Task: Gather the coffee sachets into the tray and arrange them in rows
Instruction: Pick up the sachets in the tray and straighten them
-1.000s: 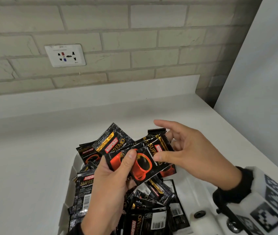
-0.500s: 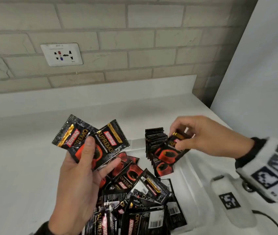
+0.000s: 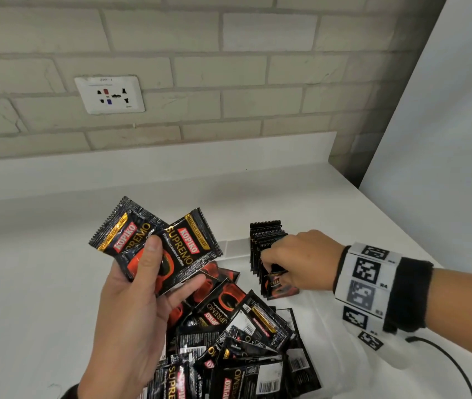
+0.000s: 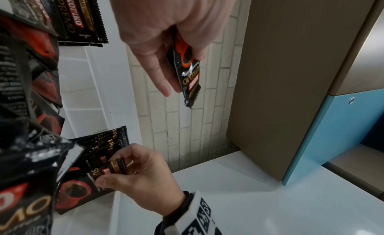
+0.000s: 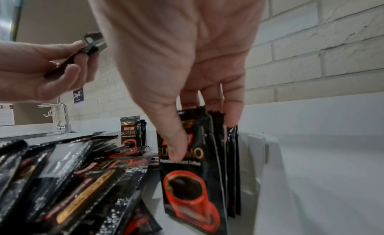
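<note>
While most coffee sachets (image 3: 229,341) lie heaped in the white tray (image 3: 234,247) on the desk (image 3: 27,283), one upright row (image 3: 266,237) stands; right hand (image 3: 301,260) fingers pinch its front sachet, left hand (image 3: 131,312) fingers grip two sachets (image 3: 157,246).

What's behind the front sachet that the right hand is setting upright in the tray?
Behind the front sachet, more upright sachets stand packed on edge against the tray wall. The right hand grips their tops; their count and faces are hidden.
</note>
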`<state>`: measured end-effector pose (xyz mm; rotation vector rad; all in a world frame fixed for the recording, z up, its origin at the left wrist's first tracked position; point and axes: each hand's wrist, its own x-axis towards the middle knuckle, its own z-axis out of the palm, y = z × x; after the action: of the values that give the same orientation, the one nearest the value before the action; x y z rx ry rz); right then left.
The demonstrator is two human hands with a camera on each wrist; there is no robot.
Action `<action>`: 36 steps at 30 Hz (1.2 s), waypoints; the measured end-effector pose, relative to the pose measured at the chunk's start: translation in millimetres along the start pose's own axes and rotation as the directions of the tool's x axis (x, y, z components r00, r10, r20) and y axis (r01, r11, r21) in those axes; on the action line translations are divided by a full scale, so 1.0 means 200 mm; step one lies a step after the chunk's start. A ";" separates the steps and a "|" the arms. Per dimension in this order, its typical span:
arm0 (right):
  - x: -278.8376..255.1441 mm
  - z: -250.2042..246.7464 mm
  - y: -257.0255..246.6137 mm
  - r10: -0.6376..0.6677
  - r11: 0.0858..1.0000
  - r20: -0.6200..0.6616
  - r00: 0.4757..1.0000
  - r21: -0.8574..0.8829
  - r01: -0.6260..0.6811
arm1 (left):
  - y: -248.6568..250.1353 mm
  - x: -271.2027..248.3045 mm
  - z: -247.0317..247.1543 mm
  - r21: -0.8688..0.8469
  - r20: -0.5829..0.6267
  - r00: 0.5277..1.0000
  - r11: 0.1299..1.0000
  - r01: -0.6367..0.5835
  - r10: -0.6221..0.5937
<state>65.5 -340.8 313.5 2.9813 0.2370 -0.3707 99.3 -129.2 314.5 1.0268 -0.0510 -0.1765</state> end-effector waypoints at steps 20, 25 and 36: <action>0.00 0.00 -0.03 0.013 0.984 -0.072 0.997 -0.178 -0.026 | -0.04 0.01 0.02 0.035 0.001 0.998 0.997 0.062 -0.063; -0.02 -0.04 -0.02 0.058 0.990 -0.148 0.987 -0.121 -0.076 | -0.05 0.00 0.02 0.046 -0.030 0.993 0.992 0.114 -0.113; -0.16 -0.19 -0.07 0.226 0.598 -0.136 0.965 0.801 -0.028 | -0.11 -0.05 0.12 0.120 0.056 0.972 0.968 0.222 -0.230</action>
<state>42.0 -326.2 355.8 3.9147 -0.2044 -0.1201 84.5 -158.3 308.7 1.1386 -0.0064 -0.4211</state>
